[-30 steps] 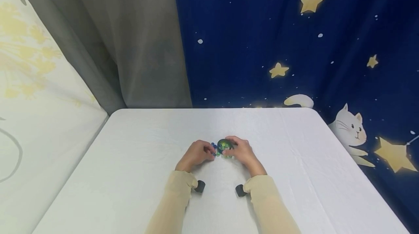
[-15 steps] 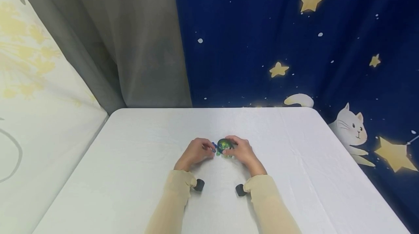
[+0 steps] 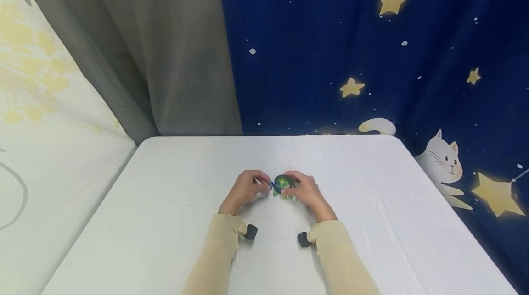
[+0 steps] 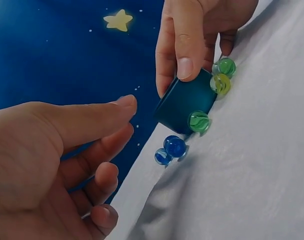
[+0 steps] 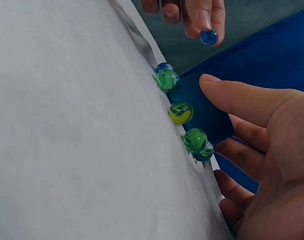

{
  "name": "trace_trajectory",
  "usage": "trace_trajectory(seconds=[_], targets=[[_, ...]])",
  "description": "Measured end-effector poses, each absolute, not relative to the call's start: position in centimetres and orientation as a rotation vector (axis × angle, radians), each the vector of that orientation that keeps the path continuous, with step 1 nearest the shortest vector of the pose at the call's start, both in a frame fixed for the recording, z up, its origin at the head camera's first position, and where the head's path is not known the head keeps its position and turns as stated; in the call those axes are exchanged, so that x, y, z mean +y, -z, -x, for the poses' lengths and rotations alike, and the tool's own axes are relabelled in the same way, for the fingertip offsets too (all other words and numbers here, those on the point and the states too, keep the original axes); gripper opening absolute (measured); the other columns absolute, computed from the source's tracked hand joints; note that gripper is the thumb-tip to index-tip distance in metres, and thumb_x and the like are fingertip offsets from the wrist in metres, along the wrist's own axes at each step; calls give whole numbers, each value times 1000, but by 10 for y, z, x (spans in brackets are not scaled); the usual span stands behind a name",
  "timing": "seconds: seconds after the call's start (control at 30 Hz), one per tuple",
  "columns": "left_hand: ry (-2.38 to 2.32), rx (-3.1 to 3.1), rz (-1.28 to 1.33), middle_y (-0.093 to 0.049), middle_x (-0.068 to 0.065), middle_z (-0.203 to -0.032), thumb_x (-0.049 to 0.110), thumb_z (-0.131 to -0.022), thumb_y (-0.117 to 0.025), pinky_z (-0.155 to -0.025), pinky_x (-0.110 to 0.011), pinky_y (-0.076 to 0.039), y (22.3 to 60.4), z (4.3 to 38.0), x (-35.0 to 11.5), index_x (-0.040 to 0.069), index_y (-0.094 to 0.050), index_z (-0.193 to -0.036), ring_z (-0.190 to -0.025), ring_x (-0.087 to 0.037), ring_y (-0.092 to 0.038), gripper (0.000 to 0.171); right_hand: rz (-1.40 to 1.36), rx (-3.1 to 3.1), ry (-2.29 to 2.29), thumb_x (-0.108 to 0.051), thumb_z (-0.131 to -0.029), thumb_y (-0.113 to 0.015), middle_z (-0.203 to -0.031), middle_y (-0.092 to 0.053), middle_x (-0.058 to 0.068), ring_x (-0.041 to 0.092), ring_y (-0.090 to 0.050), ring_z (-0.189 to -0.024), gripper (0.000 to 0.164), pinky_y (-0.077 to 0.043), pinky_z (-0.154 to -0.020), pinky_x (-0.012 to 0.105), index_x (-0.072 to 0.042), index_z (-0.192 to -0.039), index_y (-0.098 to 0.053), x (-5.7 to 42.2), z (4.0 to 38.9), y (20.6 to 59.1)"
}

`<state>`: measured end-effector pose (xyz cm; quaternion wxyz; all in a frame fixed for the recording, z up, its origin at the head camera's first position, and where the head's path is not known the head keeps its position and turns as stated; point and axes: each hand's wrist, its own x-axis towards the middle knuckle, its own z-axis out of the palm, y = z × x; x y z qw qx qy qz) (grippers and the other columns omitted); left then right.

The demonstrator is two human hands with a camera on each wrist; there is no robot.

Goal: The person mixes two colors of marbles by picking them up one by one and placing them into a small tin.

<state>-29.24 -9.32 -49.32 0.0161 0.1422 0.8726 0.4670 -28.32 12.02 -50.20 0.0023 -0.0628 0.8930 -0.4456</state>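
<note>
i'm watching the left hand [image 3: 244, 189]. its fingers are pinching a blue marble [image 5: 209, 37] near a blue-green cup [image 4: 186, 104]. the right hand [image 3: 306, 190] is gripping the cup, and more marbles [image 5: 181, 113], green, yellow and blue, are sitting close beside it on the white bench [image 3: 165, 221].

The cup [image 4: 187, 102] stood on the table [image 3: 165, 240] between left hand [image 3: 244, 192] and right hand [image 3: 306, 191]; some marbles [image 4: 199, 121] lay beside it.
</note>
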Motion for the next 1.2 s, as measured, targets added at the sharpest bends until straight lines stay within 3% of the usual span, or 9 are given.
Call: trace_trajectory(seconds=[0.37, 1.2], targets=[[-1590, 2696, -423, -65, 5, -82, 12, -82, -78, -60, -30, -42, 489, 292, -93, 15, -74, -94, -69, -17, -50, 13, 177, 2793, 1394, -21, -75, -84, -129, -61, 11, 32, -51, -124, 53, -32, -104, 54, -17, -125, -65, 120, 284, 502], [-1840, 2697, -310, -66, 4, -82, 15, -85, -74, -66, -31, -45, 491, 291, -70, 15, -74, -99, -74, -17, -53, 14, 193, 2827, 1376, -21, -76, -83, -127, -62, 12, 33, -53, -122, 52, -34, -102, 54, -16, -125, -65, 120, 284, 503]])
